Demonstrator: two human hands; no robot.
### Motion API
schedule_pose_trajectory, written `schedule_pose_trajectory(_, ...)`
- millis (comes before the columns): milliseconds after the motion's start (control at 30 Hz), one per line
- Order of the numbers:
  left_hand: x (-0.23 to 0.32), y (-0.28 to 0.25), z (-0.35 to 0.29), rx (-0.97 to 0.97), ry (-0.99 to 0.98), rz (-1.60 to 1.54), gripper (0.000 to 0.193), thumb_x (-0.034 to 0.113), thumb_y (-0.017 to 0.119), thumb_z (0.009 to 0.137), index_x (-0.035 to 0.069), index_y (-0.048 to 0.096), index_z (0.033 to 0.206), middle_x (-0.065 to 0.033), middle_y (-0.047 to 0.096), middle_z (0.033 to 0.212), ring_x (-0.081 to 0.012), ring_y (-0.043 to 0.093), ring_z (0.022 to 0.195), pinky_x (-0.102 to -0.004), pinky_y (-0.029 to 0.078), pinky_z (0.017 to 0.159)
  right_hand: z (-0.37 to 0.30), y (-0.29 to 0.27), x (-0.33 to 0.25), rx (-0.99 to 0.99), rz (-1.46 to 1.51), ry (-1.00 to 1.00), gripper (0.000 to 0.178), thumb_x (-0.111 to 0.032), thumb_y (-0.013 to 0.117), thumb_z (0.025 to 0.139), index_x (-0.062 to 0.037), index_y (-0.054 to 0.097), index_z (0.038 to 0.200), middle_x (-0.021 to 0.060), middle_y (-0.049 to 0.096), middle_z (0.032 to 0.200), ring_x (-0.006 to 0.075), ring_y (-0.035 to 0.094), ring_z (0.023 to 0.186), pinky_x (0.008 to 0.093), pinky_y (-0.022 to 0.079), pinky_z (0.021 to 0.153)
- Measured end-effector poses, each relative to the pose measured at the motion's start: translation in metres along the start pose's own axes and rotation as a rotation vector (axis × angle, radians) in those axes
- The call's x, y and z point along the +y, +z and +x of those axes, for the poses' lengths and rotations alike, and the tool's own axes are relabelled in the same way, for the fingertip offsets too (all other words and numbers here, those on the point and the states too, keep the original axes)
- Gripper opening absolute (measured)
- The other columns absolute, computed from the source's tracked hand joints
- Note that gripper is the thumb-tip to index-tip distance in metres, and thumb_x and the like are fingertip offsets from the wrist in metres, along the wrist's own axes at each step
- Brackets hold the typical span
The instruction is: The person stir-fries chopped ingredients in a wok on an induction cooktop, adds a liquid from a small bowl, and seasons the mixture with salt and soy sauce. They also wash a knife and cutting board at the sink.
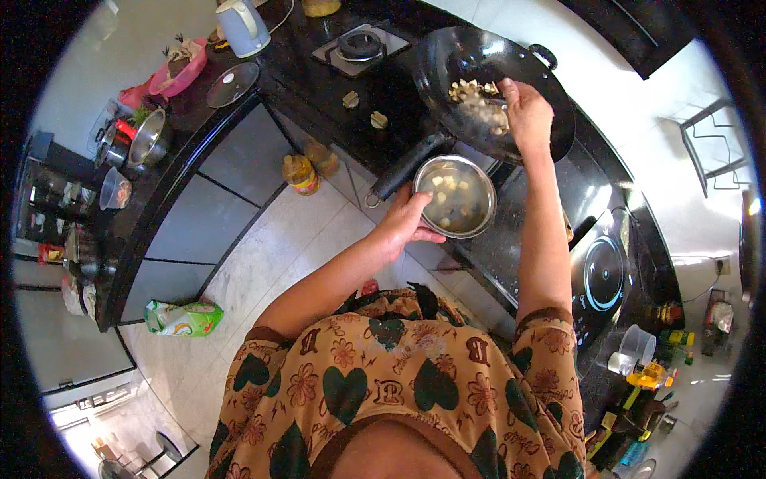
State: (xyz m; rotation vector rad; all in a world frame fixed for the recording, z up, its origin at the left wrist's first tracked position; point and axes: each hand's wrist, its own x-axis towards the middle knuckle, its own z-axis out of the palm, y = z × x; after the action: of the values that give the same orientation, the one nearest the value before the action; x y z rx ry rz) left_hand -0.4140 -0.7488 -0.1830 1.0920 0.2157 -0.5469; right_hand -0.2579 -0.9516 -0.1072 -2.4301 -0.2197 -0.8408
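1. Here, in the head view, the left hand (403, 219) is clamping a metal bowl (484, 209) by its left side, the thumb lying at the rim and the other fingers supporting from below.
2. The bowl is holding cloudy liquid with pale cubes (449, 182) in it. Whether the black counter (395, 92) is also bearing its weight, I cannot tell.
3. The right hand (529, 120) is hanging over the right part of the wok (435, 68), its fingers bunching together and pointing toward the far left. Chopped pieces (461, 91) are lying in the wok just left of the fingertips, some of them blurring. Whether the fingers are pinching anything, I cannot tell.
4. The 2 hands are working apart: the left nearer the body, the right farther ahead.
5. The relation that seems to be counting most is bowl to wok: the wok is lying ahead of the bowl and slightly right, their near edges sitting close.
6. The bowl, being round, is offering no long axis; the wok's handle (407, 170) is slanting back and left, its ring end sitting just beside the left hand.
7. The right hand is sitting nearer the chopped pieces, the left nearer the handle.
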Motion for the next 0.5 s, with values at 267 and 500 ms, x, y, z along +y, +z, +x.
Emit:
schedule_pose_trajectory(267, -0.006, -0.01, -0.006, -0.042, -0.038, 0.029, 0.05, 0.035, 0.043, 0.097, 0.006, 0.026, 0.134, -0.0209, 0.05, 0.122, -0.0316, 0.067, 0.09, -0.039, 0.062, 0.066, -0.124, -0.053, -0.075, -0.549, 0.197, -0.254, 0.027, -0.009, 0.061, 0.085, 0.0001, 0.062, 0.111, 0.018, 0.063, 0.113, 0.0359, 0.059, 0.106, 0.0398, 0.048, 0.092)
schedule_pose_trajectory(500, -0.015, -0.015, -0.014, -0.083, 0.046, 0.114, 0.052, 0.041, 0.042, 0.099, 0.011, 0.027, 0.138, -0.0169, 0.05, 0.124, -0.0289, 0.065, 0.095, -0.0419, 0.061, 0.067, -0.168, -0.037, -0.087, -0.576, -0.026, -0.314, 0.041, -0.03, 0.058, 0.089, -0.0008, 0.059, 0.117, 0.0164, 0.058, 0.121, 0.0355, 0.054, 0.112, 0.0437, 0.044, 0.096)
